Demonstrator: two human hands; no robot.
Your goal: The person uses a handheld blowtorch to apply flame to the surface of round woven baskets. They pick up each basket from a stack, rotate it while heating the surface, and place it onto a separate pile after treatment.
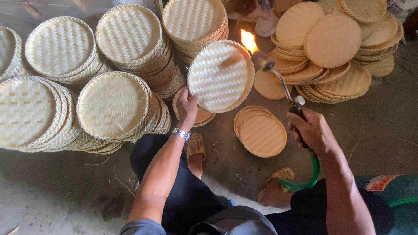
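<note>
Left hand (pixel 187 106) has a grip on a tilted woven tray (pixel 220 75); right hand (pixel 311 130) is clenched round a lit torch (pixel 278 78), flame at the rim.

Left hand (pixel 187 109) reaches forward, fingers pinched closed; right hand (pixel 311 130) clenched in a fist, forearm angled inward.

The trays (pixel 113 104) stacked at left are pale straw with a herringbone weave — the tilted tray (pixel 220 76) matches them. The lids (pixel 333 39) far right are tan and finely woven. The flame (pixel 248 41) glows orange-yellow, the hose (pixel 305 182) is green, and the floor (pixel 383 117) is grey.
</note>
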